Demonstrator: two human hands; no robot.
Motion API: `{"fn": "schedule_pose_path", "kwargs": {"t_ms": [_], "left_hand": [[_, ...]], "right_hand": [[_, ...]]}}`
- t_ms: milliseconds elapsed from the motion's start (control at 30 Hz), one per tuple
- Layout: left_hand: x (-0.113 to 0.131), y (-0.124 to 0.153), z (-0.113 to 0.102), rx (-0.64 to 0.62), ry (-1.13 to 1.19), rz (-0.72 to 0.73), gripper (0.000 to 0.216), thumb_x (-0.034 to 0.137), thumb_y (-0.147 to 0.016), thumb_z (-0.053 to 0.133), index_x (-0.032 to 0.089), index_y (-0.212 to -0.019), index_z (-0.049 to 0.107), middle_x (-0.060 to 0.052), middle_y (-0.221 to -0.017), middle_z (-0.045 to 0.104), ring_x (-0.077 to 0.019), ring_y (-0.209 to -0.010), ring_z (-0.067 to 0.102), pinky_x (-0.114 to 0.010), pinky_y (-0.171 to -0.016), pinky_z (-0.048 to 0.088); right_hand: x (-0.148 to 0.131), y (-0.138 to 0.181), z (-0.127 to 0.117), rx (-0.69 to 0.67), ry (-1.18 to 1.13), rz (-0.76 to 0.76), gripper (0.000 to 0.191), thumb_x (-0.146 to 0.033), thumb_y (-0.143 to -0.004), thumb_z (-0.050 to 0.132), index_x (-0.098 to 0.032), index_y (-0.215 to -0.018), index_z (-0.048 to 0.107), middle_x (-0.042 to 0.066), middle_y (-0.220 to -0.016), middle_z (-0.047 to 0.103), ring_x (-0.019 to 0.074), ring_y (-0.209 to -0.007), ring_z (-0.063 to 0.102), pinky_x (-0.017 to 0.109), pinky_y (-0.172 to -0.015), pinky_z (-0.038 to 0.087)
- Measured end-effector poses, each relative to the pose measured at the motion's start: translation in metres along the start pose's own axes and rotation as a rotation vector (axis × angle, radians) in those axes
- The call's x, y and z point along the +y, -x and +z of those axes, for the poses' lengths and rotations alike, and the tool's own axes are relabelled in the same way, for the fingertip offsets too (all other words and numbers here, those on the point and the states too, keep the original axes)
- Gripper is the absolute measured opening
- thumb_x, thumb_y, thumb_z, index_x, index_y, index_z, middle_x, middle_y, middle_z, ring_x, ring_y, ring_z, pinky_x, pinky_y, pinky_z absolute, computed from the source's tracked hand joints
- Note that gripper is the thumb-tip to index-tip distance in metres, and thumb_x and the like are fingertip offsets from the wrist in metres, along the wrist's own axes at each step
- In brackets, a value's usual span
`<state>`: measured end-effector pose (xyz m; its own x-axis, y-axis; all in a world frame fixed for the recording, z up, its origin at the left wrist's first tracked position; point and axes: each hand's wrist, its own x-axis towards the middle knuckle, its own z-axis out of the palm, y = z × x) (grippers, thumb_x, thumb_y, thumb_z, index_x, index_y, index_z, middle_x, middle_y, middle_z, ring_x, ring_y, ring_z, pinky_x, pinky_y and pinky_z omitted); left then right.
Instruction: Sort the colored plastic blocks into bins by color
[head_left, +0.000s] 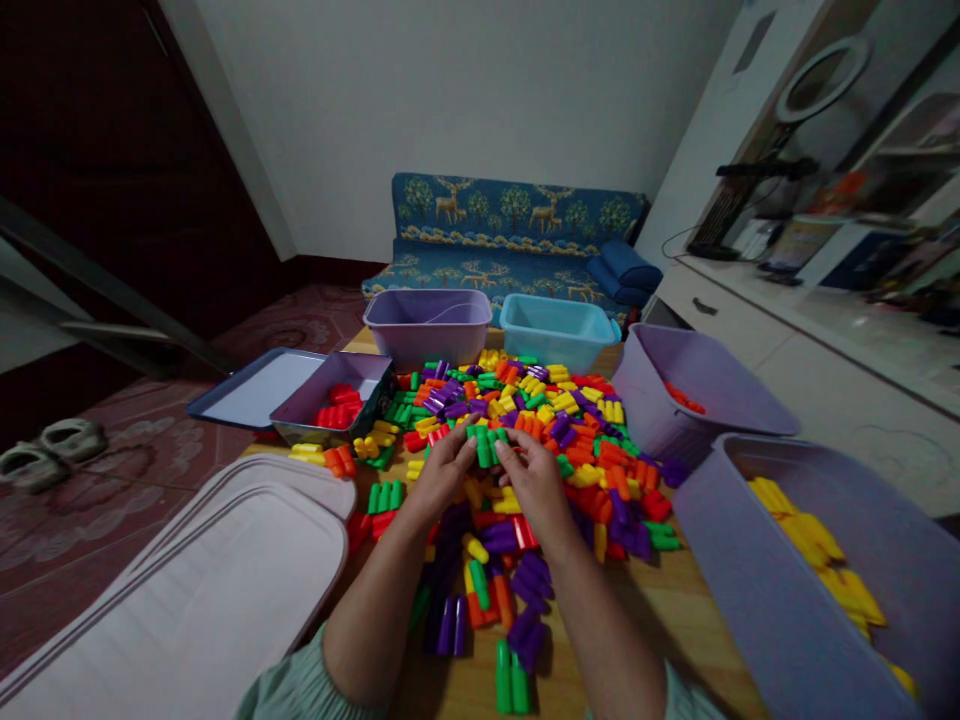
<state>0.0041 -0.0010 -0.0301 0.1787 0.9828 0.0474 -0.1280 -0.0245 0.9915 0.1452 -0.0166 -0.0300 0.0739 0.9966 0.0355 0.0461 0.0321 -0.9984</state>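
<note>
Over the middle of a pile of coloured plastic pieces, both my hands hold a green ribbed piece (487,447), which looks like short tubes side by side. My left hand (448,465) pinches its left end between thumb and fingers. On its right end, my right hand (534,475) has a similar grip. Purple pieces (532,580), a red piece (525,532) and a green two-tube piece (513,678) lie on the wooden table (637,620) between my forearms. More yellow pieces (566,402) and orange ones spread beyond my hands.
A purple bin (427,335) and a blue bin (559,335) stand at the back. Right are a bin with red pieces (645,400) and another with yellow pieces (720,560). An open tin (300,420) holding red pieces and pale lids (225,600) are left.
</note>
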Motion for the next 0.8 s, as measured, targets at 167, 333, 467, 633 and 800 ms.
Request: {"fn": "schedule_pose_path", "kwargs": {"t_ms": [167, 333, 467, 633, 800], "left_hand": [[-0.005, -0.002, -0.006, -0.030, -0.213, 0.079, 0.056, 0.045, -0.088, 0.053, 0.012, -0.133, 0.056, -0.010, -0.121, 0.068, -0.0265, -0.111, 0.060, -0.040, -0.101, 0.043], [-0.005, -0.002, -0.003, -0.071, -0.305, 0.126, 0.048, 0.043, -0.091, 0.048, 0.015, -0.127, 0.062, -0.009, -0.118, 0.070, -0.0263, -0.110, 0.062, -0.040, -0.100, 0.045], [-0.005, -0.001, -0.001, -0.016, -0.487, 0.192, 0.034, 0.035, -0.090, 0.052, 0.017, -0.112, 0.071, -0.009, -0.107, 0.073, -0.0249, -0.099, 0.067, -0.036, -0.087, 0.051], [-0.009, -0.003, -0.011, 0.313, -0.838, 0.327, 0.023, 0.021, -0.086, 0.054, 0.019, -0.097, 0.074, -0.009, -0.097, 0.072, -0.0231, -0.093, 0.065, -0.034, -0.084, 0.050], [-0.013, -0.002, -0.016, 0.343, -1.102, 0.302, 0.035, 0.016, -0.081, 0.056, 0.015, -0.113, 0.069, -0.014, -0.117, 0.064, -0.0292, -0.111, 0.057, -0.043, -0.097, 0.045]], "right_hand": [[-0.006, 0.007, 0.005, -0.087, -0.008, 0.003, 0.041, -0.041, -0.074, 0.067, -0.015, -0.105, 0.064, 0.003, -0.078, 0.065, 0.0172, -0.063, 0.064, 0.028, -0.055, 0.054], [-0.011, 0.008, 0.002, -0.062, 0.042, 0.005, 0.040, -0.044, -0.074, 0.066, -0.015, -0.102, 0.065, 0.001, -0.073, 0.063, 0.0163, -0.061, 0.062, 0.028, -0.056, 0.054], [-0.006, 0.001, -0.013, 0.055, 0.170, 0.002, 0.043, -0.049, -0.076, 0.062, -0.015, -0.102, 0.063, 0.003, -0.071, 0.064, 0.0170, -0.057, 0.061, 0.029, -0.054, 0.051], [-0.007, -0.010, -0.045, 0.261, 0.560, -0.115, 0.044, -0.044, -0.081, 0.055, -0.014, -0.111, 0.064, 0.008, -0.082, 0.068, 0.0213, -0.073, 0.063, 0.031, -0.067, 0.047], [-0.018, -0.010, -0.065, 0.273, 0.810, -0.077, 0.036, -0.043, -0.081, 0.055, -0.018, -0.104, 0.066, 0.008, -0.085, 0.069, 0.0216, -0.077, 0.062, 0.029, -0.066, 0.042]]}}
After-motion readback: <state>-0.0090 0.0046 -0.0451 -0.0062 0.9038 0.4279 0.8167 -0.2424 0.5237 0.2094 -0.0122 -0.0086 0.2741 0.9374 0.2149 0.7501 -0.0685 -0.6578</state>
